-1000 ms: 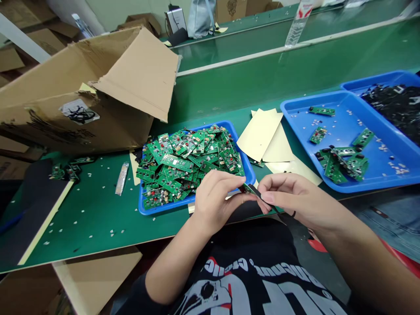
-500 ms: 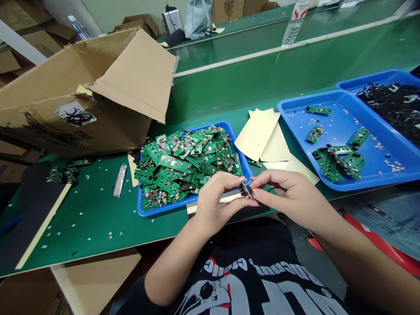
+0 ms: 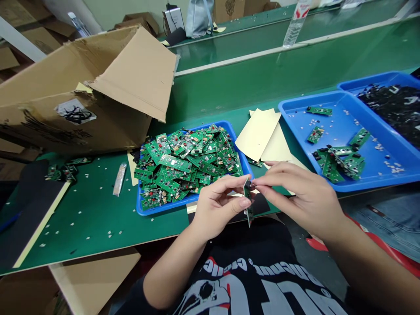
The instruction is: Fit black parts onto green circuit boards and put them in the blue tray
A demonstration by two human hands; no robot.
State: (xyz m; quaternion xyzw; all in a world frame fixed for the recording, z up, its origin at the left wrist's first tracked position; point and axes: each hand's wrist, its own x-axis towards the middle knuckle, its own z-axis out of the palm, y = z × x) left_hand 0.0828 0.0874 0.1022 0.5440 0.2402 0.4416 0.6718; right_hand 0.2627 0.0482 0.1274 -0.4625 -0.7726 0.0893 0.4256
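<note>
the left hand point(image 3: 218, 203) is clamping a circuit board point(image 3: 249, 214) upright beside the heaped tray point(image 3: 170, 205); the right hand point(image 3: 295, 190) is pinching, seemingly, a thin dark lead point(image 3: 253, 185) against it. this board is looking unfinished; many are lying in that tray, fewer in the right tray point(image 3: 377, 180).

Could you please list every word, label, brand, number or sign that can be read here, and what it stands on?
No text reads with certainty.
Black shirt: white lettering, too distorted to read surely.
Bottle: red label, too blurred.
Large cardboard box: dark markings; black scrawl on white label; illegible.
Held circuit board: any print too small.
</note>
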